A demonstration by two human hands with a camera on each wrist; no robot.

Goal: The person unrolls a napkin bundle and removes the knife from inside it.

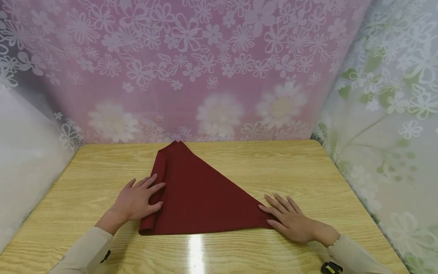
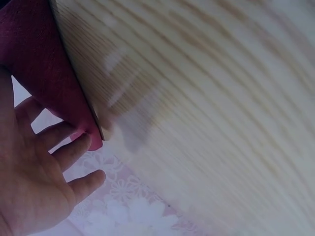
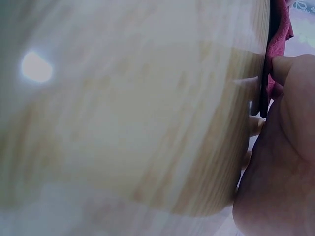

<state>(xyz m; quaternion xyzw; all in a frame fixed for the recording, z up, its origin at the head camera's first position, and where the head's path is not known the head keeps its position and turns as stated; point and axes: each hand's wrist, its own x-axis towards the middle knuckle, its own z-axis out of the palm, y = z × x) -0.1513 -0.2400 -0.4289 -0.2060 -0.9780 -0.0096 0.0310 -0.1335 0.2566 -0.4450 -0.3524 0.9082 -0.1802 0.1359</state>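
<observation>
A dark red cloth (image 1: pixel 198 198) lies on the wooden table, roughly triangular, with its long slanted edge running down to a right corner. Its left side is turned over into a loose fold or roll (image 1: pixel 148 222). My left hand (image 1: pixel 135 199) rests on that rolled side, fingers spread and slightly bent across it. At the right corner, my right hand (image 1: pixel 292 220) lies low with fingers extended, forefinger and thumb touching the cloth. In the left wrist view the fingers (image 2: pixel 74 147) reach the cloth's edge (image 2: pixel 54 73). The right wrist view has the thumb (image 3: pixel 285 69) against the red fabric (image 3: pixel 278 44).
The light wood-grain table (image 1: pixel 260 163) extends around the cloth, whose top point reaches the far edge. A pink flowered curtain (image 1: pixel 212 76) hangs behind, with a pale flowered sheet (image 1: pixel 393 133) on the right. A small black object (image 1: pixel 331 268) shows beneath the right sleeve.
</observation>
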